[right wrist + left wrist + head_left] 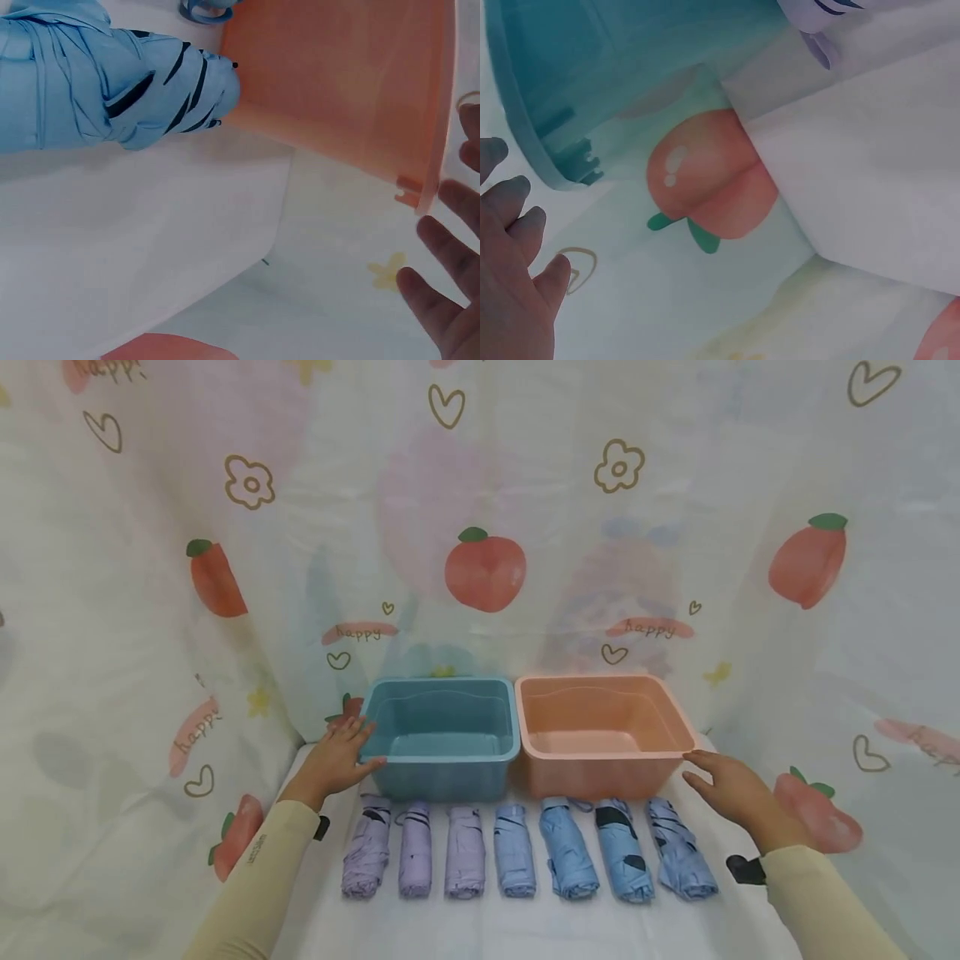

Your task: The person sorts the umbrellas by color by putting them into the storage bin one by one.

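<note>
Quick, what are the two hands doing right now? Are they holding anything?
Left hand: open, fingers straight, touching the blue bin at its left rim, holding nothing.
Right hand: open, fingers spread beside the orange bin, holding nothing.

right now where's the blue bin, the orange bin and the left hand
blue bin (442,777): head view, on its front wall.
orange bin (600,777): head view, on its front wall.
left hand (333,762): head view, on the back of the hand, beside the blue bin's left edge.
</note>
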`<control>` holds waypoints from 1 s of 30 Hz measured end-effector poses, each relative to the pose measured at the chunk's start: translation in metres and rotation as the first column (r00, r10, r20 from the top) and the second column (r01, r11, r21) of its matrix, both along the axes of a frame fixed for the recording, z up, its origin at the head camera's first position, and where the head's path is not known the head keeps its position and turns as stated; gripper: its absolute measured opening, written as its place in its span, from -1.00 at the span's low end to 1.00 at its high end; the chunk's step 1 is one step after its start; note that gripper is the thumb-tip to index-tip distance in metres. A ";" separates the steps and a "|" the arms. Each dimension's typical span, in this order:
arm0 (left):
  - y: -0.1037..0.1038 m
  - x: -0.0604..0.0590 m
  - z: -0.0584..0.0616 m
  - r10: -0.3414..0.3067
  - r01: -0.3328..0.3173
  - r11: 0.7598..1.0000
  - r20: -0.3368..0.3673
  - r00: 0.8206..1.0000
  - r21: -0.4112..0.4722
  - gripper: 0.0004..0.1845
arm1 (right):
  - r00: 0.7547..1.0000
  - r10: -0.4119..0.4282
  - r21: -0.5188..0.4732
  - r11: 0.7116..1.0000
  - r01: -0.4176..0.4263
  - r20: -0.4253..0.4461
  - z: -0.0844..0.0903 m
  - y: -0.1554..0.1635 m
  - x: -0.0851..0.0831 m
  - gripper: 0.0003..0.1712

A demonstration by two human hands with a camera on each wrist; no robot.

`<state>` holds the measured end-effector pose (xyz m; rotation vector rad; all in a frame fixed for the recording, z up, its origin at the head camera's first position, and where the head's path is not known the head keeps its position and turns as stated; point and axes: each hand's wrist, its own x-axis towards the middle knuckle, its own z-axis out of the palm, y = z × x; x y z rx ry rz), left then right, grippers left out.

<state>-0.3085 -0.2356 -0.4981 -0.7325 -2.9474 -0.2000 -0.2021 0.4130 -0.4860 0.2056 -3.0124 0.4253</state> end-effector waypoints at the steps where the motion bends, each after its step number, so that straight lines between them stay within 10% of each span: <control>1: 0.001 -0.002 0.000 0.007 -0.007 1.000 0.002 1.000 0.000 -0.08 | 1.000 -0.009 -0.009 1.000 0.009 -0.008 -0.001 0.001 0.000 -0.35; 9: -0.002 -0.014 -0.005 0.013 -0.013 1.000 0.011 1.000 0.010 -0.10 | 0.991 -0.120 -0.068 0.991 0.116 -0.054 -0.026 0.008 0.010 -0.45; 15: -0.009 -0.020 -0.010 0.018 -0.019 0.999 0.027 0.999 0.033 -0.08 | 0.976 -0.114 -0.164 0.976 0.145 0.184 -0.058 0.005 0.014 -0.40; 21: -0.005 -0.033 -0.006 0.008 -0.008 1.000 0.044 0.999 0.019 -0.01 | 0.856 -0.076 -0.315 0.910 0.268 0.511 -0.075 0.006 0.007 -0.36; 30: 0.008 -0.034 -0.018 -0.018 0.018 1.000 -0.004 1.000 0.010 0.00 | 0.739 -0.023 -0.418 0.813 0.406 0.674 -0.104 0.010 0.020 -0.15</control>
